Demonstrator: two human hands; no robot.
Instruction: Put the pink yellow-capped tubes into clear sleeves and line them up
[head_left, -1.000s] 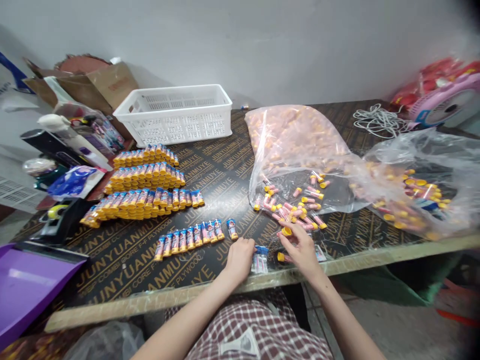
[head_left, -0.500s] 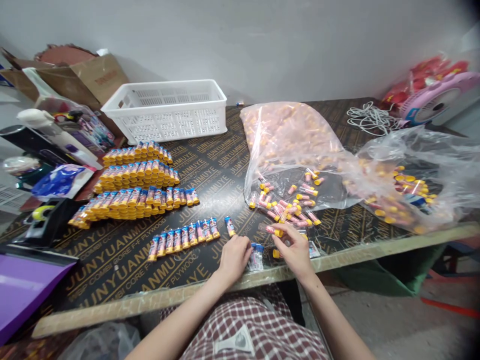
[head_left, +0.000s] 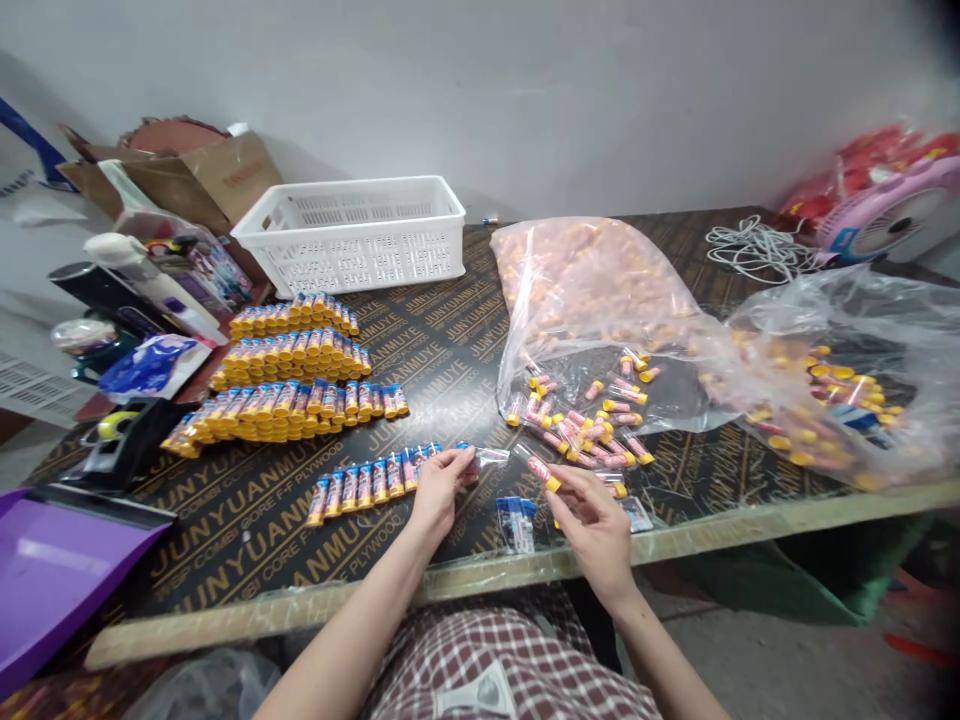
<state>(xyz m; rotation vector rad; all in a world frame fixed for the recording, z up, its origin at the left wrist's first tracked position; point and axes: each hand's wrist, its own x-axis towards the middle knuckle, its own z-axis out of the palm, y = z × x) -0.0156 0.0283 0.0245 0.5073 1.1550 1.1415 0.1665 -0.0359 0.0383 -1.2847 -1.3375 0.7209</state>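
My left hand (head_left: 441, 492) pinches a small clear plastic sleeve (head_left: 492, 457) with a blue end, its open side pointing right. My right hand (head_left: 598, 530) grips a small clear tube (head_left: 541, 472) with pink contents and a yellow cap, cap end toward the fingers. Sleeve and tube are apart, facing each other over the table. Between the hands, near the edge, lies a small pile of blue-topped clear sleeves (head_left: 516, 522). Loose yellow-capped tubes (head_left: 585, 432) are heaped beyond my right hand. A row of wrapped tubes (head_left: 366, 484) stretches left, partly hidden behind my left hand.
Stacked wrapped tubes (head_left: 289, 402) stand at left, before a white basket (head_left: 360, 250). Large plastic bags of tubes (head_left: 600, 270) cover the right side. A tape dispenser (head_left: 120, 440) and purple dustpan (head_left: 67, 570) sit left; a pink fan (head_left: 885, 215) and white cable (head_left: 761, 248) lie right.
My left hand has lifted away from the sleeve pile, moving left and up with one sleeve. The tube in my right hand has tilted, cap downward. The view has shifted slightly left.
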